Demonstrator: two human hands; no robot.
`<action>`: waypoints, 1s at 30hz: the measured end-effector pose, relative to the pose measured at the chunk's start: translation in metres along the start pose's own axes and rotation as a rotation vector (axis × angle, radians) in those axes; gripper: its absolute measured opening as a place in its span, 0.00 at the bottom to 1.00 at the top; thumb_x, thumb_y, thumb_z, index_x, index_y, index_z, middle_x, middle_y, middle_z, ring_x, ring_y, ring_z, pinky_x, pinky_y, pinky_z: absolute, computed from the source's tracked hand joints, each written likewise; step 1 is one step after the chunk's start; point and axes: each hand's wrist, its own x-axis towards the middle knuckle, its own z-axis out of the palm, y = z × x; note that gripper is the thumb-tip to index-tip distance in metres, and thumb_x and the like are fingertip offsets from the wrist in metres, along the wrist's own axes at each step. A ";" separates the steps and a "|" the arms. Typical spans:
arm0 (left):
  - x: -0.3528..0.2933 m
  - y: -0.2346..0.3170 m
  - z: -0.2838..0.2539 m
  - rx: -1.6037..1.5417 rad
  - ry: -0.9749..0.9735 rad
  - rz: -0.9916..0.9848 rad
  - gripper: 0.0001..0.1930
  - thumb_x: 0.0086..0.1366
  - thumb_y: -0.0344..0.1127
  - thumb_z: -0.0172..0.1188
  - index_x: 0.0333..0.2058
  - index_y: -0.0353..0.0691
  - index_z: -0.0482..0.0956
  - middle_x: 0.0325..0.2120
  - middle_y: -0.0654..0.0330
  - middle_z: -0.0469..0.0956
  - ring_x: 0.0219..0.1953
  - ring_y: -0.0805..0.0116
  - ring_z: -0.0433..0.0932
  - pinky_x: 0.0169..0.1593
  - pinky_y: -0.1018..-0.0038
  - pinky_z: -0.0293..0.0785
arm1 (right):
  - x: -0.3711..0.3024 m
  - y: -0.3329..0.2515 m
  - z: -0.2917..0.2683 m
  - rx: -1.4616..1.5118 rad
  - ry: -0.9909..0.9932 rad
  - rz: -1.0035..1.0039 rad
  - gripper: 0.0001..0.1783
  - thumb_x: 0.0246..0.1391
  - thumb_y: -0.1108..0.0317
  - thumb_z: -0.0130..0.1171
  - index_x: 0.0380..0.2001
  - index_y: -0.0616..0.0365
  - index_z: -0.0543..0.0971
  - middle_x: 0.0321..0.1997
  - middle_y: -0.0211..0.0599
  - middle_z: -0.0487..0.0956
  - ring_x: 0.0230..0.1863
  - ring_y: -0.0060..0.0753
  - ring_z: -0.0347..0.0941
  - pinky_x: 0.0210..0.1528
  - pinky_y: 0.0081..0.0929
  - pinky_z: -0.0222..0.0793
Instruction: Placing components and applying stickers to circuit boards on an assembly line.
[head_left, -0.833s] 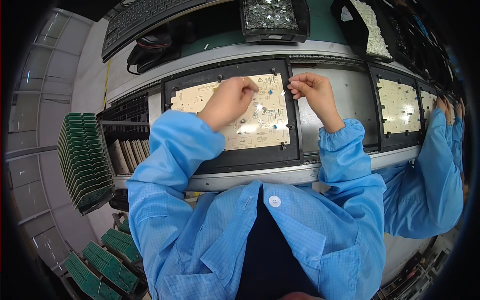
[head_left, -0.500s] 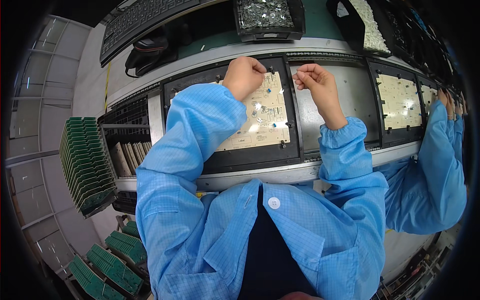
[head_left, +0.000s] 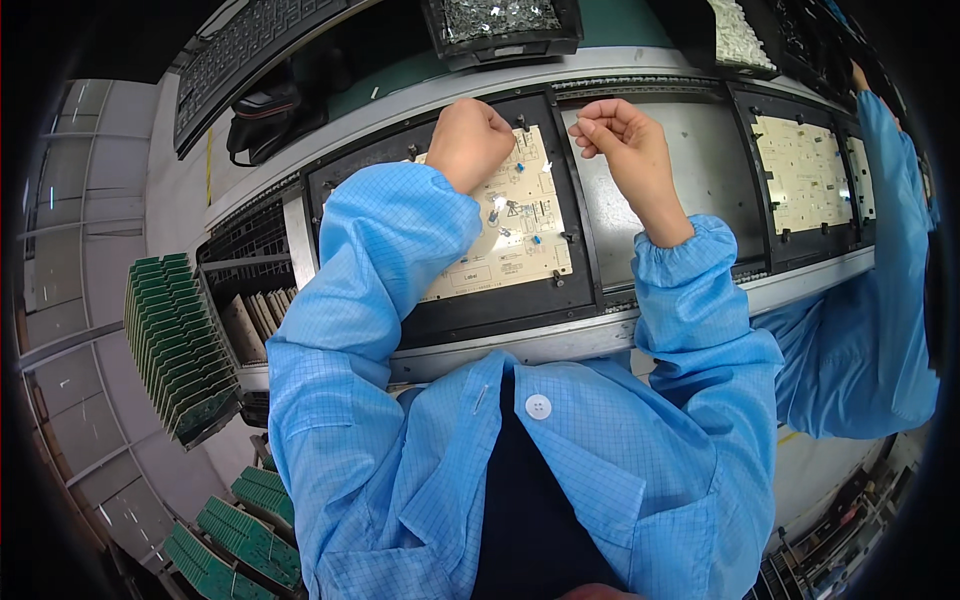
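A cream circuit board [head_left: 520, 240] with small blue and grey parts lies in a black frame [head_left: 470, 325] in front of me. Over the board's far edge, my left hand [head_left: 470, 145] is closed with its fingers bent downward. Its fingertips are hidden, so what they hold, if anything, does not show. My right hand [head_left: 632, 155] hovers above the bare metal between two frames, to the right of the board. Thumb and fingertips are pinched together there, perhaps around something too small to name.
A black bin of small metallic parts [head_left: 500, 20] stands beyond the rail, and a bin of white parts [head_left: 742, 40] farther right. Another framed board [head_left: 805, 175] lies at right, by a co-worker's blue sleeve [head_left: 895, 170]. Green boards [head_left: 175, 340] stand racked at left.
The view has shifted slightly. My left hand has curled in, its stretched finger no longer showing; my right hand stays pinched beside the board. The co-worker's arm has reached up toward the far bins.
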 end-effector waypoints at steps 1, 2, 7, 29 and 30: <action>0.001 0.002 0.001 0.019 0.008 -0.010 0.08 0.52 0.32 0.64 0.28 0.33 0.85 0.22 0.52 0.83 0.25 0.67 0.81 0.34 0.71 0.77 | 0.000 0.000 0.000 -0.021 0.005 -0.011 0.07 0.60 0.74 0.59 0.40 0.64 0.78 0.33 0.36 0.82 0.32 0.19 0.75 0.36 0.18 0.72; 0.001 0.003 0.001 0.039 0.018 -0.021 0.08 0.52 0.32 0.63 0.28 0.33 0.85 0.22 0.52 0.82 0.25 0.67 0.81 0.34 0.71 0.77 | -0.001 0.000 0.001 -0.042 0.009 -0.022 0.07 0.59 0.74 0.59 0.41 0.64 0.78 0.33 0.35 0.82 0.32 0.19 0.75 0.36 0.18 0.72; -0.004 0.013 0.004 0.056 0.014 -0.004 0.09 0.53 0.31 0.63 0.30 0.32 0.85 0.24 0.50 0.83 0.27 0.65 0.82 0.36 0.71 0.77 | -0.003 -0.002 0.006 -0.145 0.015 -0.045 0.07 0.58 0.74 0.60 0.39 0.63 0.81 0.34 0.32 0.83 0.32 0.16 0.74 0.35 0.17 0.70; -0.077 -0.016 0.005 0.218 -0.119 0.377 0.04 0.57 0.23 0.58 0.32 0.34 0.80 0.32 0.49 0.79 0.42 0.49 0.74 0.50 0.62 0.71 | 0.025 -0.001 0.056 -0.820 0.040 -0.123 0.14 0.42 0.75 0.63 0.34 0.62 0.73 0.24 0.38 0.79 0.28 0.34 0.77 0.33 0.29 0.71; -0.076 -0.018 0.005 0.187 -0.131 0.371 0.04 0.57 0.24 0.58 0.32 0.33 0.80 0.32 0.49 0.79 0.42 0.49 0.74 0.50 0.61 0.71 | 0.026 -0.001 0.056 -0.865 0.055 -0.122 0.14 0.41 0.75 0.63 0.34 0.62 0.74 0.23 0.39 0.79 0.28 0.35 0.78 0.34 0.30 0.71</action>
